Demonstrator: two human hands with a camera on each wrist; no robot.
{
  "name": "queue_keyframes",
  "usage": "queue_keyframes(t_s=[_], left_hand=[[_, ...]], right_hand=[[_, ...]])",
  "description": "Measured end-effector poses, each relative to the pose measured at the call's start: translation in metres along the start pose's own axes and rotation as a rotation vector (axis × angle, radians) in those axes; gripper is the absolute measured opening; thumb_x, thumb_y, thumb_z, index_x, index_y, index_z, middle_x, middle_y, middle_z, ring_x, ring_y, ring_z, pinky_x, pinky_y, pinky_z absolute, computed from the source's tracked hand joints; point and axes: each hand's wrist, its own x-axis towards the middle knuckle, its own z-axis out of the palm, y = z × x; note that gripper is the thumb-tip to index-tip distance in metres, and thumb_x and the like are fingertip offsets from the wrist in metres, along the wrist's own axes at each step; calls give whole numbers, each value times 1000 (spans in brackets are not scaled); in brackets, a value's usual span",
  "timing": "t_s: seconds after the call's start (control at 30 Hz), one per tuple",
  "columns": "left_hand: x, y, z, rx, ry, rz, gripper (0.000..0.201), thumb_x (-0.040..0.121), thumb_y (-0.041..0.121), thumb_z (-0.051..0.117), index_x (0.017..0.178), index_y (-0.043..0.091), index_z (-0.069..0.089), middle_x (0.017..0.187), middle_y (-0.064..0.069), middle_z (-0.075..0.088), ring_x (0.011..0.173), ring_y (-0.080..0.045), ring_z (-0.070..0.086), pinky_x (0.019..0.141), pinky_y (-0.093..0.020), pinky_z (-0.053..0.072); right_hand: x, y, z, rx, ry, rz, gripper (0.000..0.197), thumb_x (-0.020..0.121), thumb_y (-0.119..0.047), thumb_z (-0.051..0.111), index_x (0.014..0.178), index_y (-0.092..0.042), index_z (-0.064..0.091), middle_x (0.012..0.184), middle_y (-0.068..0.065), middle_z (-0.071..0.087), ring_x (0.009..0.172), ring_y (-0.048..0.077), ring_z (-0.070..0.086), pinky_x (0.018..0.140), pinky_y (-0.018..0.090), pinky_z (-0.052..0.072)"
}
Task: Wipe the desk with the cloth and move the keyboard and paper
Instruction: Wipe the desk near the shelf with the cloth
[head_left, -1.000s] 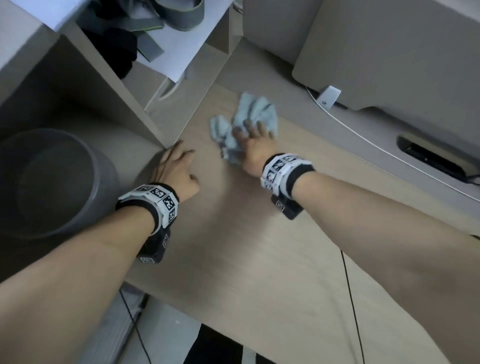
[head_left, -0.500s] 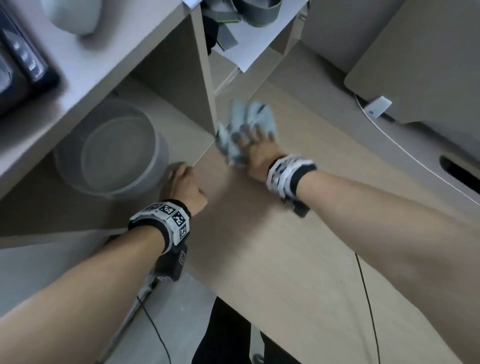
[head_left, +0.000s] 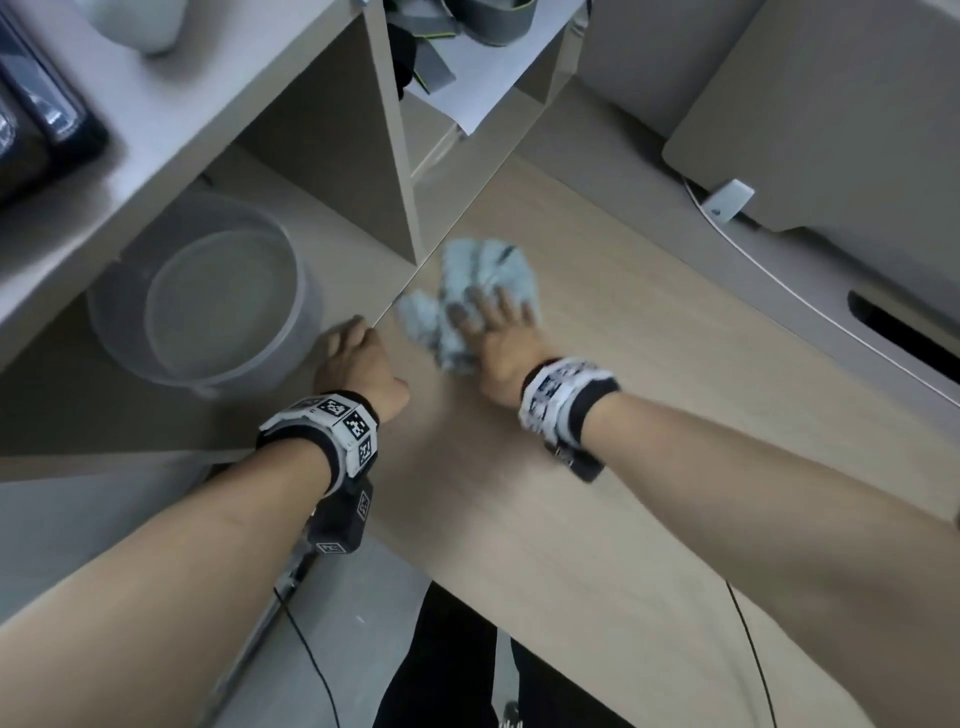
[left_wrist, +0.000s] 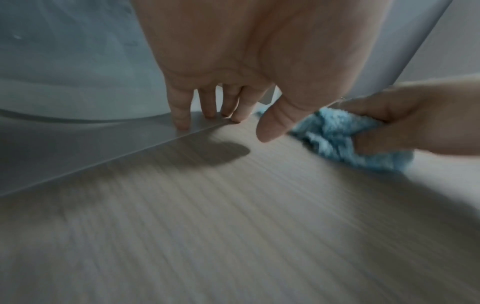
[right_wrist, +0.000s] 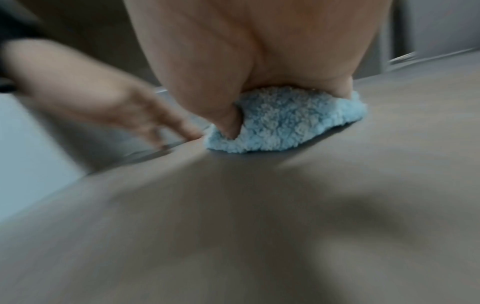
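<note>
A fluffy light blue cloth lies bunched on the pale wooden desk, close to its left edge. My right hand presses down on it with fingers spread flat on top and the thumb dug into its near fold. My left hand holds nothing; its straight fingertips rest on the grey ledge along the desk's left edge. A white sheet of paper lies in a shelf cubby at the back. No keyboard is in view.
A translucent round tub sits in the shelf bay left of the desk, behind an upright partition. A big grey device fills the back right, with a white cable along the desk. A black cable crosses the near desk.
My right hand has wiped the cloth leftward, up close to the shelf partition. The left hand has stayed at the desk's left edge. The head view has swung left.
</note>
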Motion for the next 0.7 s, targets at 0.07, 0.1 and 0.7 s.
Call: queue_keyframes(t_s=[0.07,0.1,0.7], left_hand=[[2,-1,-2,0,-25,-7,69,82,21,58,145,7,33,161,0,15,144,-28,16,116,-37,24],[1,0,-4,0,-26,-10,68,82,21,58,145,6,34,161,-1,16,143,-29,18,116,-39,26],[-48,87,28,69,70,166,61,87,16,53,145,12,36,158,-2,22,143,-26,20,112,-36,24]], right_hand=[[-25,-16,23,-10,-15,-184,71,98,-44,44,156,-30,6,165,3,-6,150,33,-11,120,56,-3],[-37,-10,29,-4,-14,-196,69,97,-40,46,156,-30,11,165,3,-2,151,33,-9,121,56,-2],[-117,65,54,146,30,210,72,98,-29,45,156,-28,4,165,4,-6,150,38,-9,117,63,1]])
